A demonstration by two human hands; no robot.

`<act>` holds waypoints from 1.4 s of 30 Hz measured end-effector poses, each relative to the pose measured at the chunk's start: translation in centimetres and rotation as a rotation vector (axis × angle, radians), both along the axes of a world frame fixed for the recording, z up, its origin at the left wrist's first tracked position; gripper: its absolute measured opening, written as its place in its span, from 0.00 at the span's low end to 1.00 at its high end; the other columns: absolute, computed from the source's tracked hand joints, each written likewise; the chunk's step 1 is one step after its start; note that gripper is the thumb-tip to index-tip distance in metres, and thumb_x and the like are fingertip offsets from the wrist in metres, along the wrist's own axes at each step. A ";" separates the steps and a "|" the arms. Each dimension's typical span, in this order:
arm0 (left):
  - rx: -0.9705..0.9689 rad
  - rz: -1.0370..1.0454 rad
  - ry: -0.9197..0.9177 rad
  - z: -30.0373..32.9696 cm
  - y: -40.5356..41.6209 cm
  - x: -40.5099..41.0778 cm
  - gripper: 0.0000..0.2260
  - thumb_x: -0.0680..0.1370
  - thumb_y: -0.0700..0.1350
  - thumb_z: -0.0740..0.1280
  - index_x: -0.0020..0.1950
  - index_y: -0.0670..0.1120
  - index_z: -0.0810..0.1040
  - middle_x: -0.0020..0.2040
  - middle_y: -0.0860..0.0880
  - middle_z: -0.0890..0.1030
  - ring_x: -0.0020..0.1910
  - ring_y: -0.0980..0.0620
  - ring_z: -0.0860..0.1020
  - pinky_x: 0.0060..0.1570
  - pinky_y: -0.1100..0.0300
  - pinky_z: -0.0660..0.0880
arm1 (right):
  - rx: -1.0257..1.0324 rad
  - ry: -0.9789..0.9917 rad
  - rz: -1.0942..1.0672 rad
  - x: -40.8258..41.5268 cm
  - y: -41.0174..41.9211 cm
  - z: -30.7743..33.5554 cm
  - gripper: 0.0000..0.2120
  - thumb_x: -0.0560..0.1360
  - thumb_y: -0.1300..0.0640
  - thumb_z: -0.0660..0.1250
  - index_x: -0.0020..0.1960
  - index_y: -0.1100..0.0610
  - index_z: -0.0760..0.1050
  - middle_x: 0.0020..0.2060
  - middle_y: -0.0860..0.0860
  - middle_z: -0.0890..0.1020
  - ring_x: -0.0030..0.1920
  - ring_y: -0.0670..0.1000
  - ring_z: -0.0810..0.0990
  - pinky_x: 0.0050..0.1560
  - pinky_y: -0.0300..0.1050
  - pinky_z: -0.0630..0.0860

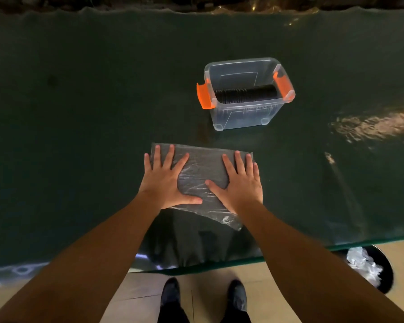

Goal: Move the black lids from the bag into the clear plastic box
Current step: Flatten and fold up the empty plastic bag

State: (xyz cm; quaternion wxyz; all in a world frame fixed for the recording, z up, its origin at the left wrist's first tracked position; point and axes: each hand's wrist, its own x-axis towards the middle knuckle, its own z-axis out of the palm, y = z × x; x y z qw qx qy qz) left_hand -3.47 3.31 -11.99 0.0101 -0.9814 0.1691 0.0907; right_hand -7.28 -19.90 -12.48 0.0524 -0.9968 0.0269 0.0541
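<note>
With both hands, left hand (167,180) and right hand (239,183), pressed flat and grasping nothing on the bag (202,169) near the table (79,113) front edge, risk: slick film slides off; black lids (245,94) sit in clear plastic box (243,117).

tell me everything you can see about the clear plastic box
The clear plastic box is a see-through rectangular tub with rounded corners and an orange latch on each short side. It has no lid on and stands upright on the dark green table, beyond the flattened bag. A row of black lids lies inside. Neither hand touches it.
</note>
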 end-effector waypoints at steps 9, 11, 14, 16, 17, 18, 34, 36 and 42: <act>0.005 0.009 -0.046 3.3 -1.6 2.5 0.42 0.74 0.77 0.45 0.81 0.52 0.56 0.78 0.44 0.66 0.78 0.39 0.59 0.72 0.28 0.46 | 0.106 -0.009 -0.142 -2.5 -4.4 1.5 0.45 0.73 0.23 0.42 0.82 0.49 0.45 0.81 0.55 0.53 0.80 0.57 0.48 0.78 0.57 0.46; -0.030 -0.005 -0.044 3.5 -2.7 4.0 0.31 0.82 0.63 0.52 0.80 0.49 0.58 0.78 0.46 0.66 0.78 0.43 0.60 0.74 0.32 0.53 | 0.155 -0.034 -0.155 -3.7 -5.4 2.5 0.43 0.75 0.25 0.44 0.82 0.49 0.44 0.81 0.56 0.53 0.80 0.58 0.47 0.78 0.56 0.44; -0.060 -0.029 0.067 4.2 -4.6 5.8 0.24 0.83 0.52 0.60 0.78 0.48 0.65 0.73 0.44 0.71 0.72 0.42 0.68 0.70 0.42 0.65 | 0.226 -0.063 -0.171 -5.8 -6.5 4.2 0.40 0.77 0.28 0.46 0.81 0.48 0.44 0.81 0.55 0.54 0.80 0.56 0.47 0.78 0.56 0.46; -0.050 -0.021 0.114 5.2 -5.4 6.6 0.20 0.82 0.51 0.63 0.73 0.48 0.71 0.68 0.43 0.75 0.68 0.41 0.71 0.65 0.45 0.69 | 0.285 -0.077 -0.198 -7.1 -6.9 5.2 0.39 0.78 0.30 0.49 0.81 0.48 0.44 0.80 0.54 0.55 0.80 0.56 0.47 0.78 0.58 0.50; -0.056 -0.011 0.152 5.8 -5.6 6.7 0.17 0.82 0.50 0.64 0.70 0.49 0.75 0.65 0.43 0.77 0.66 0.41 0.72 0.64 0.45 0.71 | 0.311 -0.081 -0.205 -7.7 -7.0 5.7 0.38 0.79 0.30 0.50 0.81 0.48 0.45 0.80 0.54 0.55 0.80 0.55 0.47 0.78 0.58 0.52; -0.059 -0.007 0.190 6.4 -5.9 6.7 0.14 0.81 0.48 0.64 0.65 0.48 0.79 0.62 0.42 0.78 0.64 0.40 0.74 0.63 0.46 0.73 | 0.335 -0.084 -0.209 -8.3 -7.0 6.2 0.38 0.79 0.31 0.51 0.81 0.49 0.45 0.80 0.53 0.56 0.80 0.55 0.47 0.77 0.58 0.53; -1.113 0.285 0.268 29.0 -1.9 0.6 0.11 0.73 0.45 0.76 0.39 0.46 0.74 0.36 0.50 0.81 0.39 0.51 0.83 0.43 0.54 0.77 | 1.110 -0.217 -0.357 -8.1 -1.5 17.2 0.22 0.76 0.45 0.70 0.67 0.48 0.69 0.64 0.48 0.75 0.63 0.47 0.75 0.61 0.45 0.74; -1.309 0.317 0.242 32.1 -1.0 -0.7 0.08 0.75 0.42 0.73 0.39 0.46 0.75 0.39 0.47 0.82 0.43 0.46 0.84 0.52 0.44 0.79 | 1.330 -0.138 -0.447 -6.4 -0.3 20.4 0.26 0.74 0.42 0.72 0.68 0.48 0.68 0.63 0.50 0.76 0.61 0.48 0.77 0.56 0.43 0.75; -1.648 0.273 0.203 39.9 1.2 -4.9 0.09 0.69 0.47 0.75 0.32 0.51 0.76 0.60 0.37 0.82 0.46 0.40 0.83 0.55 0.44 0.80 | 1.778 0.227 -0.275 -1.3 2.6 29.9 0.38 0.71 0.45 0.74 0.75 0.55 0.62 0.63 0.62 0.78 0.62 0.61 0.79 0.68 0.60 0.71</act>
